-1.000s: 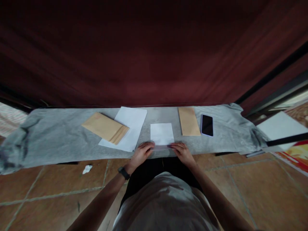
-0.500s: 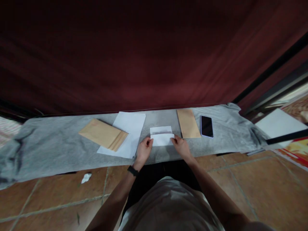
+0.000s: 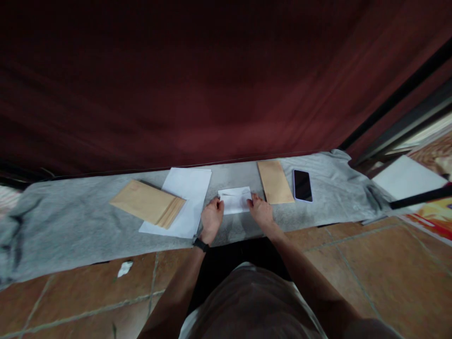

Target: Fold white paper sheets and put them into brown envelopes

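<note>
A folded white sheet of paper point(image 3: 235, 200) lies on the grey cloth point(image 3: 81, 221) in front of me. My left hand point(image 3: 211, 219), with a dark watch on its wrist, pinches the sheet's left edge. My right hand point(image 3: 260, 209) holds the sheet's right edge, fingers pressed on it. A stack of brown envelopes point(image 3: 147, 203) rests on several white sheets point(image 3: 183, 195) to the left. A single brown envelope point(image 3: 275, 181) lies just right of my right hand.
A black phone point(image 3: 302, 185) lies beside the single envelope. A dark red curtain point(image 3: 212, 80) hangs behind the cloth. A white board point(image 3: 406, 178) sits at the far right. The floor is brown tile with a crumpled paper scrap point(image 3: 125, 269).
The near edge of the white sheet was lifted and folded away from me, so the sheet is now shorter. Both hands moved forward with it.
</note>
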`<state>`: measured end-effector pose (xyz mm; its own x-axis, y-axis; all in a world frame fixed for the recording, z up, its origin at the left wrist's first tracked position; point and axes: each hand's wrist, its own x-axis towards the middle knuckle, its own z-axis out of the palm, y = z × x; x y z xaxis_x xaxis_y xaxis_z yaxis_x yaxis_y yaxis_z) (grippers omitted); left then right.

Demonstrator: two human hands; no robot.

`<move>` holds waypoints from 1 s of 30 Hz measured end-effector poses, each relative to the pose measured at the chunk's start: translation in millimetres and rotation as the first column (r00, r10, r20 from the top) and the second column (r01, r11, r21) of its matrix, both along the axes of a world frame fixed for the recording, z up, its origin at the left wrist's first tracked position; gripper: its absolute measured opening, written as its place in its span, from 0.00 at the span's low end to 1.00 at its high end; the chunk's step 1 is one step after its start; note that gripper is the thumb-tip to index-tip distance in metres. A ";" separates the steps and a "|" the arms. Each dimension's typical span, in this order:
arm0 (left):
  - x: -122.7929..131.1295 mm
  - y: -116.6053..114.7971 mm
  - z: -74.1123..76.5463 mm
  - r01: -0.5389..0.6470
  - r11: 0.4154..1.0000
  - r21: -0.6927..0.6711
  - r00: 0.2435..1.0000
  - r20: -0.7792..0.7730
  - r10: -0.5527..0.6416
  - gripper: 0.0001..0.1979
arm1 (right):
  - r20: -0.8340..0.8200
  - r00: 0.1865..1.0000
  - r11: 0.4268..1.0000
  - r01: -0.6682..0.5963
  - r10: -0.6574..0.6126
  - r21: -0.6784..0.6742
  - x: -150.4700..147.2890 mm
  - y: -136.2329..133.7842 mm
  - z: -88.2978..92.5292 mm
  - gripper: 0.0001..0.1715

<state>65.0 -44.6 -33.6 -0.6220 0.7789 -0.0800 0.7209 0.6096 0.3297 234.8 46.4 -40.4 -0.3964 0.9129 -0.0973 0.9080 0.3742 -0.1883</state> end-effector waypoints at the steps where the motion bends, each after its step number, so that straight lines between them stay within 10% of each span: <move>1: -0.4 2.0 0.7 -0.006 1.000 -0.015 1.000 -0.009 0.006 0.15 | 0.000 1.000 1.000 0.000 0.000 0.018 -1.3 1.2 -1.1 0.19; 18: 0.0 22.8 -2.1 -0.085 0.991 -0.099 0.990 -0.120 0.073 0.19 | -0.035 0.999 0.985 -0.020 0.027 0.169 -17.7 22.1 -12.1 0.20; 25: 4.0 20.2 0.0 -0.024 0.995 -0.100 0.989 -0.151 0.009 0.20 | -0.188 0.914 0.913 -0.302 0.359 0.274 -22.0 -0.3 -21.5 0.29; 30: 2.9 21.3 0.9 -0.031 0.994 -0.107 0.993 -0.115 0.018 0.19 | -0.186 0.915 0.916 -0.305 0.358 0.261 -23.4 -11.8 -38.4 0.33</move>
